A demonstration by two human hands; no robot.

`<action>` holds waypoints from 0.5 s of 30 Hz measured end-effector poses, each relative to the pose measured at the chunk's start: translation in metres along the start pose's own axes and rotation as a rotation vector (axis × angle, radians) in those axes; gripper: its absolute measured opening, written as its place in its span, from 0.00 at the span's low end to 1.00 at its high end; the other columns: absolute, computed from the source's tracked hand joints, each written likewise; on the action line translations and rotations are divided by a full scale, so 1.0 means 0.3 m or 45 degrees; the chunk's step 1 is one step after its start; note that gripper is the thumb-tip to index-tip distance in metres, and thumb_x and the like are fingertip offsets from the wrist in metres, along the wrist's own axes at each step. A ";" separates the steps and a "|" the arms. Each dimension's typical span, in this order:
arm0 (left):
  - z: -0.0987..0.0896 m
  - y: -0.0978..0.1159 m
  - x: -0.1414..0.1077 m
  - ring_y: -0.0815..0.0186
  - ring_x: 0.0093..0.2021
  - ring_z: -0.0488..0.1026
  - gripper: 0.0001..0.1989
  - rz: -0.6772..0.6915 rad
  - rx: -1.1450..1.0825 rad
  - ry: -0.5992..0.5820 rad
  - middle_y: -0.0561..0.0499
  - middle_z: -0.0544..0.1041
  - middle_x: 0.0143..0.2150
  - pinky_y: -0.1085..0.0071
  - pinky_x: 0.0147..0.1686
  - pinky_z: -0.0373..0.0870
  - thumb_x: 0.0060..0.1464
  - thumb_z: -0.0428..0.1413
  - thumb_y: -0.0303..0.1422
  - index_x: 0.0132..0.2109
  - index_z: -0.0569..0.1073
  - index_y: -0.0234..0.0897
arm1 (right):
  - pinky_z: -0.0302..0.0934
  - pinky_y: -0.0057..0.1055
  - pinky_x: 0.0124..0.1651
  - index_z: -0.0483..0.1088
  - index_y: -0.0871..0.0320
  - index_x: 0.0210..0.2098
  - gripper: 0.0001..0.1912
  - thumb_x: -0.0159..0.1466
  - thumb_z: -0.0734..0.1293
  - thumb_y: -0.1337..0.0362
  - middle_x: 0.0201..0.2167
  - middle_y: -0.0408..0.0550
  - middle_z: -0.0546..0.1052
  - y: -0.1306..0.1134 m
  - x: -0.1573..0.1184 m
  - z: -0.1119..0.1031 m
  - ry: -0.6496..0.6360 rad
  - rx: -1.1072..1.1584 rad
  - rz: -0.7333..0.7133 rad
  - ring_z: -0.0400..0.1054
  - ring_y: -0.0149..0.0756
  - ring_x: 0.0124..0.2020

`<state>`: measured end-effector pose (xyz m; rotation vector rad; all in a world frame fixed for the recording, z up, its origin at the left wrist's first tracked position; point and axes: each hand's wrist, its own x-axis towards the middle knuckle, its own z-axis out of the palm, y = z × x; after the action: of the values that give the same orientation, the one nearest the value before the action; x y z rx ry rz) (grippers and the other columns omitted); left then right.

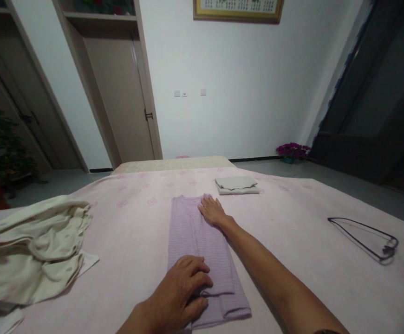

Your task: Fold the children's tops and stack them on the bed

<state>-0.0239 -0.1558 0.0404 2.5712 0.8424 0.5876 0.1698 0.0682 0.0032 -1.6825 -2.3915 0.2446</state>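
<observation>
A lilac striped garment [204,255], folded lengthwise into a narrow strip, lies in front of me, its layered sleeve or hem edges at the near end. My right hand [211,211] rests flat on its far right corner with the fingers stretched out. Over the near left part is my left hand [183,285], fingers a little bent and thumb apart, touching the cloth without a visible grip. Just beyond my right hand, a folded grey cloth item [237,185] lies on the pale pink flowered cover [128,250].
On the left lies a crumpled heap of cream clothing [35,250]. A dark, thin looped object [365,239], like a hanger or glasses frame, is at the right. Past the cover's far edge is a beige surface [174,163]; magenta flowers [292,150] stand on the floor.
</observation>
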 end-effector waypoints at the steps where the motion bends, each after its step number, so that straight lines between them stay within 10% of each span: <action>1: 0.001 -0.001 0.000 0.57 0.59 0.66 0.15 0.002 0.001 0.003 0.47 0.72 0.55 0.57 0.62 0.62 0.56 0.58 0.30 0.50 0.72 0.43 | 0.29 0.51 0.71 0.50 0.63 0.71 0.35 0.73 0.47 0.48 0.74 0.57 0.45 0.006 -0.002 -0.007 -0.015 -0.010 0.004 0.34 0.48 0.74; 15: 0.006 -0.004 -0.010 0.56 0.59 0.65 0.17 0.018 0.023 0.006 0.46 0.72 0.56 0.59 0.61 0.61 0.53 0.60 0.29 0.51 0.72 0.42 | 0.31 0.52 0.71 0.51 0.59 0.71 0.34 0.72 0.50 0.47 0.73 0.56 0.47 -0.136 -0.130 -0.023 -0.092 -0.023 -0.261 0.38 0.47 0.74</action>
<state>-0.0257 -0.1571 0.0375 2.5953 0.8351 0.5929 0.1473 0.0178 0.0172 -1.4439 -2.6026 0.2548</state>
